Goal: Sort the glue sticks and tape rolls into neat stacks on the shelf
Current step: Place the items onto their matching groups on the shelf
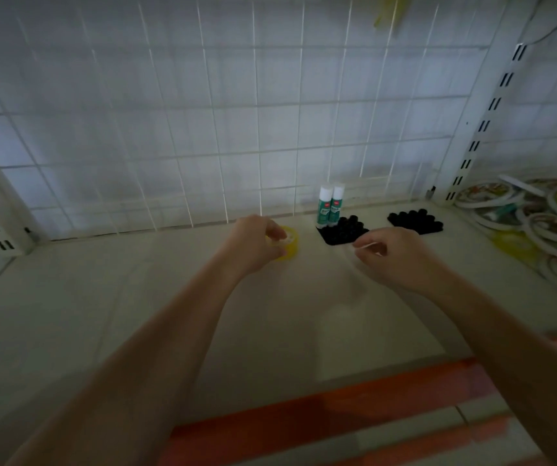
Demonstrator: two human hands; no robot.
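Both arms reach forward over a pale shelf (pixel 109 317) backed by a white wire grid (pixel 203 129). The left hand (pixel 256 242) has its fingers curled around a small yellow tape roll (pixel 288 245) that sits on the shelf near the back. The right hand (pixel 394 255) hovers well apart from the left, its fingers loosely curled with thumb and forefinger close together; the blur makes it impossible to tell whether anything is pinched between them. Just beyond the right hand, two glue sticks (pixel 330 206) with white caps and green labels stand upright side by side against the grid. Next to them lie two clusters of black-capped items (pixel 342 230) and (pixel 415 222), packed closely together. At the far right of the shelf, a loose heap of tape rolls (pixel 536 216) lies overlapping.
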